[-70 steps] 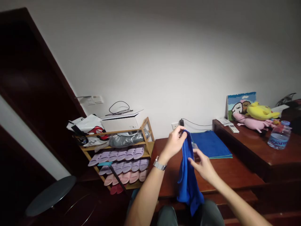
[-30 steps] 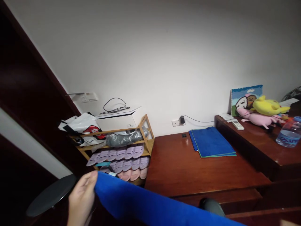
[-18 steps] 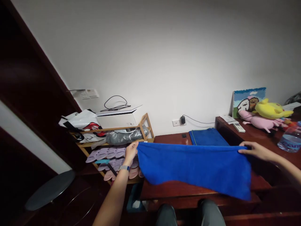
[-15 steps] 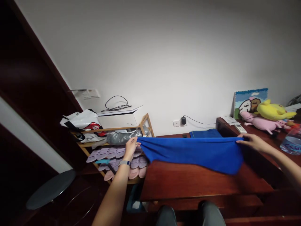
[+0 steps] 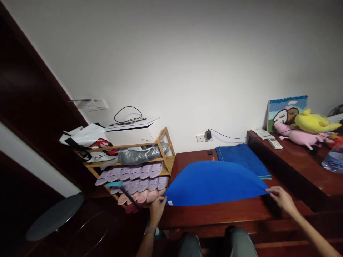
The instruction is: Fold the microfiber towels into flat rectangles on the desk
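A blue cloth (image 5: 214, 184) is stretched between my two hands, its far side billowing up over the red-brown wooden table (image 5: 195, 216). My left hand (image 5: 158, 207) pinches its near left corner, by a small white tag. The near right corner is pinched in my right hand (image 5: 280, 196). Behind it, at the back right of the table, lies a folded blue cloth (image 5: 241, 157) with a green edge, partly covered from view.
A wooden rack (image 5: 167, 157) at left holds purple slippers (image 5: 135, 171), a white box (image 5: 131, 134) and bags. On the right cabinet (image 5: 302, 166) are a remote (image 5: 275, 143), plush toys (image 5: 311, 125) and a water bottle (image 5: 334, 159). A round stool (image 5: 56, 217) stands at lower left.
Both hands have come down and toward me with the blue cloth. It hung from its upper edge before; now it spreads out and puffs up, and more of the folded cloth behind shows.
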The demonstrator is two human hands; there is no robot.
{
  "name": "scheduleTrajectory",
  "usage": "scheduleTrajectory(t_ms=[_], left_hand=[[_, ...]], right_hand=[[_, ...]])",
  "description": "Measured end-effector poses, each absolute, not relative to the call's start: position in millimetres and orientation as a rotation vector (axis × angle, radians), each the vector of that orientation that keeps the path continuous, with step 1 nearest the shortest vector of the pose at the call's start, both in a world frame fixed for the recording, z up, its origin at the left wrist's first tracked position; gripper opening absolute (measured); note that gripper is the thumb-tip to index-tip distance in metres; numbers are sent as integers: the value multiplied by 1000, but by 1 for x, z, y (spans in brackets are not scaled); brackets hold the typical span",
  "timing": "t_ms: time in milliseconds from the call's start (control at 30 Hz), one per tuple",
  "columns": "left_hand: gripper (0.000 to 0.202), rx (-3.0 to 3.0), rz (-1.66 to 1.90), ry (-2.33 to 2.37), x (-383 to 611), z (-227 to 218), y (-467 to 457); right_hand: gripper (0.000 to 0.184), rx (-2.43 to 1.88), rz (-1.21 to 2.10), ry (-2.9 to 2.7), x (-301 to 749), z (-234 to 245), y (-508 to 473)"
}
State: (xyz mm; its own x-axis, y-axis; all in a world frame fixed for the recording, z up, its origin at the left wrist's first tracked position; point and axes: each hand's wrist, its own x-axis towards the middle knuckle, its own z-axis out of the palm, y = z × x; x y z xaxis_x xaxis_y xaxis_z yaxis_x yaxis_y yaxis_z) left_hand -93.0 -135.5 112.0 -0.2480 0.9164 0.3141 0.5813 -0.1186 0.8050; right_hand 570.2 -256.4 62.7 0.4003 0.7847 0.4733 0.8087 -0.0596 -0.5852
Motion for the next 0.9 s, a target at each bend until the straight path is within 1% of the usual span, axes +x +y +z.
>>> scheduleTrajectory(t_ms=[100,200,333,533,700,800,900], left_hand=[[50,1696,1201,1798,-94,74,-151],[51,1720,1137,1784,-103,55,-160],[51,1740,1089,1799,-120,44,-169],[40,1825,1066,1909,-130,27,-186],[43,2010,1071,1948,-127,15,-205],[43,2191,1009,2015,-129,15,-213],[41,2315,985,2050,-132,20,-209]], right_hand=[[42,-1805,111,-1355,561,21,-271],[40,-1797,141,-1346,563,2,-283],[36,-1772,189,-1411,566,-3,-302],[33,-1807,133,-1546,562,-1,-333],[36,-1837,23,-1659,560,-14,-344],[38,-1896,-62,-1657,560,-22,-345],[43,-1954,-169,-1640,553,-16,-334]])
